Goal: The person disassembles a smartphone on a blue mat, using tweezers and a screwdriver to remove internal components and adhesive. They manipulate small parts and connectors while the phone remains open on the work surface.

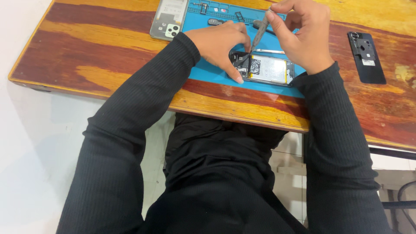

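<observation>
Pressing down on the near left end of the opened phone [265, 69], the left hand [221, 45] has its thumb stretched along the phone's near corner and its fingers curled over the top edge; its grip is spread flat on the phone, not closed round it. The phone lies face down on the blue work mat [208, 71], back cover off, pale battery and dark board showing. The right hand [299, 34] has its grip pinching a slim grey screwdriver [259, 32] between thumb and fingertips, shaft tilted, tip down at the phone's board just beside the left fingers.

Around it: a pale back cover [169, 19] with camera cut-outs lies on the counter [86, 52] at the mat's far left edge. Small dark parts [215, 21] sit on the mat's far strip, partly hidden behind the left hand. A black phone part [366, 56] lies well apart to the right on bare wood. Both black sleeves cross the counter's near edge; the right wrist covers the phone's right end.
</observation>
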